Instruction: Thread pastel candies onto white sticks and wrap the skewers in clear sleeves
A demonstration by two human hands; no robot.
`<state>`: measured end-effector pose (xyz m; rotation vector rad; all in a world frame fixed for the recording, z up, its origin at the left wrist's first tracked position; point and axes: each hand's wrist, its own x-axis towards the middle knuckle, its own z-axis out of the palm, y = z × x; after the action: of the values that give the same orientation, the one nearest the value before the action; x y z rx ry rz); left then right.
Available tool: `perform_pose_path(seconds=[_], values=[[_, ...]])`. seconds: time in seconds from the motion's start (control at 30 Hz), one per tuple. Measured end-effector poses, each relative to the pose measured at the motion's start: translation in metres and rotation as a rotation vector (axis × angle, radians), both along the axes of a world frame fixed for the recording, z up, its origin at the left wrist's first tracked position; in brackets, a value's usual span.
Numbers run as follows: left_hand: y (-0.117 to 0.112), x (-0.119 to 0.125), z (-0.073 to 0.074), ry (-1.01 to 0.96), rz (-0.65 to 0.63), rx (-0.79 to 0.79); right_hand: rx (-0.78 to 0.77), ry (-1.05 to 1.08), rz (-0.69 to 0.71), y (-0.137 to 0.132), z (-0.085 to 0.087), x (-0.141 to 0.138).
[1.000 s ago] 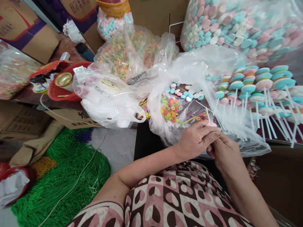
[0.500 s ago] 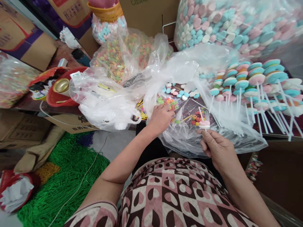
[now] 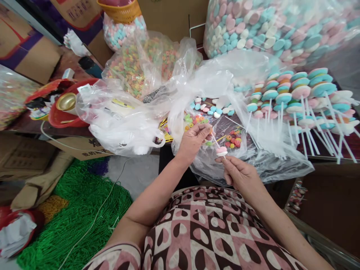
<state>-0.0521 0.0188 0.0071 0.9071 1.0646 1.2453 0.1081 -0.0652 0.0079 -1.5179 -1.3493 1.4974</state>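
My right hand pinches the lower end of a white lollipop stick. A pink and white marshmallow is threaded on that stick, just above my fingers. My left hand is closed in a pinch at the stick's upper tip, on a small orange candy, apparently a gummy ring; my fingers partly hide it. Green and orange gummy rings lie behind my left hand. Red and yellow gummy rings lie on the plastic sheet to the right. Small blue, white and pink marshmallows sit farther back.
Finished-looking marshmallow skewers are piled at the right, sticks toward me. Behind stand a large bag of marshmallows and a bag of gummy rings. A white plastic bag and a red basin are on the left.
My left hand has lifted from the gummy rings to the stick's tip with a small candy. My right hand has brought the stick leftward, now tilted toward my left hand.
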Motion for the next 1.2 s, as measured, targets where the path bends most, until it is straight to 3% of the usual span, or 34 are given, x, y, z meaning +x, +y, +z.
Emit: perform_pose_path(seconds=[0.33,0.6,0.8,0.9,0.97,1.07,1.2], values=[[-0.004,0.008,0.007,-0.028,0.042,-0.032,0.042,-0.011,-0.039,-0.002,-0.002,0.004],[-0.015,0.014,-0.01,0.082,-0.023,0.103,-0.002,0.046,-0.094,-0.002,0.0,0.002],[-0.03,0.018,-0.007,0.434,-0.218,0.32,-0.051,0.179,-0.226,-0.001,-0.006,0.004],[-0.017,0.0,0.002,0.71,-0.149,0.461,-0.04,0.214,-0.279,-0.001,-0.009,0.006],[-0.005,-0.017,0.008,1.062,-0.101,0.466,-0.033,0.223,-0.29,-0.001,-0.009,0.006],[0.007,-0.034,0.011,1.488,-0.206,0.41,-0.034,0.22,-0.28,-0.002,-0.011,0.005],[0.007,-0.037,0.009,1.618,-0.332,0.48,-0.042,0.209,-0.255,-0.003,-0.013,0.005]])
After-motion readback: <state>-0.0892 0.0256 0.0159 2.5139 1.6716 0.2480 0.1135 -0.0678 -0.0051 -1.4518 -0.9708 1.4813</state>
